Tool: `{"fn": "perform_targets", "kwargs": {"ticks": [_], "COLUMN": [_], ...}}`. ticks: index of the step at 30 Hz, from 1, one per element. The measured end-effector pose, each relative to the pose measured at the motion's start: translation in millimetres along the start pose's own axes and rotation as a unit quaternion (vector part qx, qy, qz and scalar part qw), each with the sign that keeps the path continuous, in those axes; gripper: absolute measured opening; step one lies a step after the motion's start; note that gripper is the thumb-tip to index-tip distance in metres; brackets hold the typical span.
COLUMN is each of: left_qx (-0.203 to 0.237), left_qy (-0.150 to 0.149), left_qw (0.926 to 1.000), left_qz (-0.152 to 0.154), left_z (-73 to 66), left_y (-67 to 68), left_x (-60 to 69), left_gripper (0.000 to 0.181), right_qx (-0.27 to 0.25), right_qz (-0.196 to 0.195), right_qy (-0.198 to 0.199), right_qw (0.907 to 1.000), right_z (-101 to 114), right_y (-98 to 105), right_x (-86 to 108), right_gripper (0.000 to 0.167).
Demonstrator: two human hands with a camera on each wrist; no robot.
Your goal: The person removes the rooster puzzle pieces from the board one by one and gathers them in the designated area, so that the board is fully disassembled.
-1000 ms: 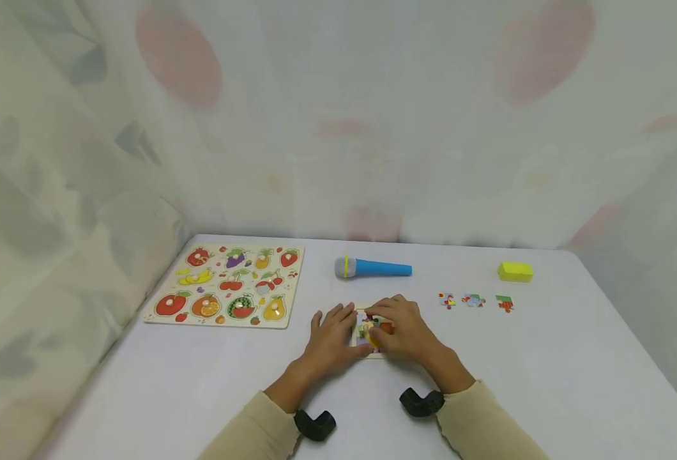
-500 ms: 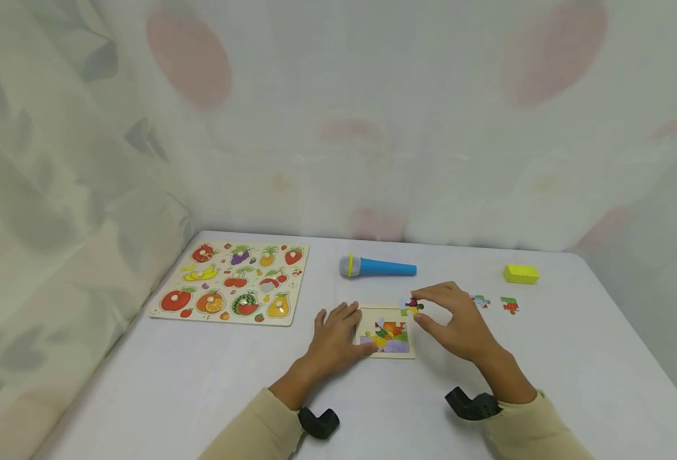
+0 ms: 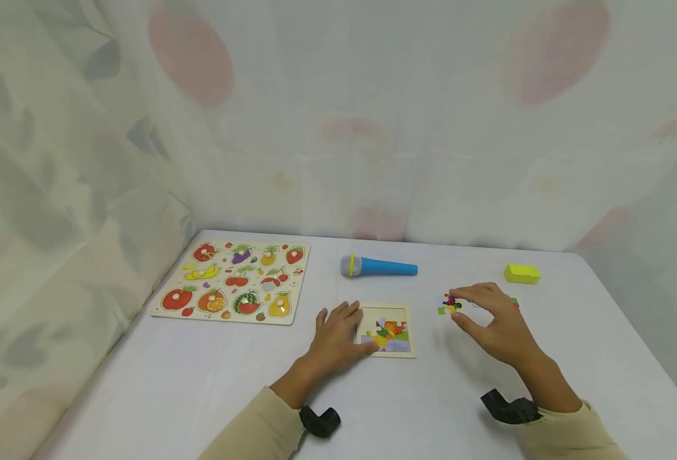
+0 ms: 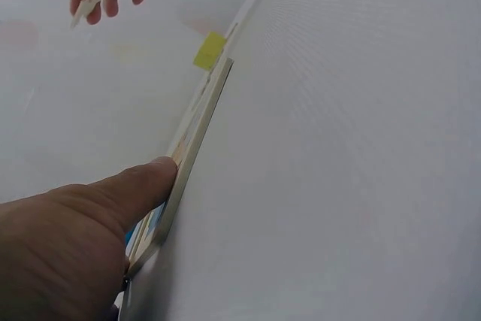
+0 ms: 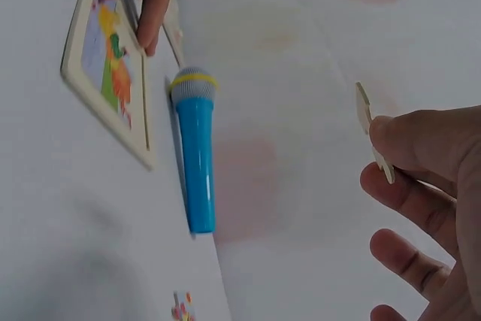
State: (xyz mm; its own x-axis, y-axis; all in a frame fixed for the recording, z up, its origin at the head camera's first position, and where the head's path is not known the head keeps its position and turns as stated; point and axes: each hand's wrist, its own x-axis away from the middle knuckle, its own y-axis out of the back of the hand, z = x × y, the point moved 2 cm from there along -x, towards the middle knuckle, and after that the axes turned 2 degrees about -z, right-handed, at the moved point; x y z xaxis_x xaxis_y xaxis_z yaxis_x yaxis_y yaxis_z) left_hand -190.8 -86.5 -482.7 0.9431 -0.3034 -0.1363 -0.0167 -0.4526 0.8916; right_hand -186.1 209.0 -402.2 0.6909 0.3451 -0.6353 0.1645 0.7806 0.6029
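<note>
A small wooden tray puzzle (image 3: 412, 332) lies on the table with its lower part filled by picture pieces and its upper part bare wood. The left hand (image 3: 338, 338) rests on its left side, thumb pressing the frame, fingers straight. Right of the tray, the right hand (image 3: 502, 326) pinches a jigsaw piece (image 3: 449, 305) between thumb and fingertips; in the right wrist view that piece (image 5: 364, 107) is seen edge-on, held above the table. Behind the right hand another loose piece (image 3: 514, 301) is partly hidden.
A fruit peg board (image 3: 226, 284) lies at the back left. The blue toy microphone (image 3: 387, 267) is behind the tray, and a yellow block (image 3: 522, 274) sits at the back right. White curtains surround the table's back and sides.
The right hand has lifted a piece out of the tray and carried it to the right, over the loose pieces. The left hand has stayed on the tray.
</note>
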Motion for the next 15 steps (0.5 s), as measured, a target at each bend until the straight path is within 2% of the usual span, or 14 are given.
{"fn": "perform_targets", "kwargs": {"ticks": [7,15], "left_qx": [-0.004,-0.006], "left_qy": [-0.001,-0.004], "left_qw": [1.0000,1.0000], "left_qz": [0.001,0.003], "left_z": [-0.5,-0.5], "left_y": [1.9,0.5], "left_x": [-0.2,-0.8], "left_gripper": [0.077,0.076], "right_qx": [-0.004,0.024], "right_qz": [-0.013,0.001], "right_qy": [0.008,-0.026], "right_qw": [0.9999,0.9994], "right_z": [-13,-28], "right_y": [8,8], "right_x": [9.2,24.9], "right_gripper": [0.049,0.045]}}
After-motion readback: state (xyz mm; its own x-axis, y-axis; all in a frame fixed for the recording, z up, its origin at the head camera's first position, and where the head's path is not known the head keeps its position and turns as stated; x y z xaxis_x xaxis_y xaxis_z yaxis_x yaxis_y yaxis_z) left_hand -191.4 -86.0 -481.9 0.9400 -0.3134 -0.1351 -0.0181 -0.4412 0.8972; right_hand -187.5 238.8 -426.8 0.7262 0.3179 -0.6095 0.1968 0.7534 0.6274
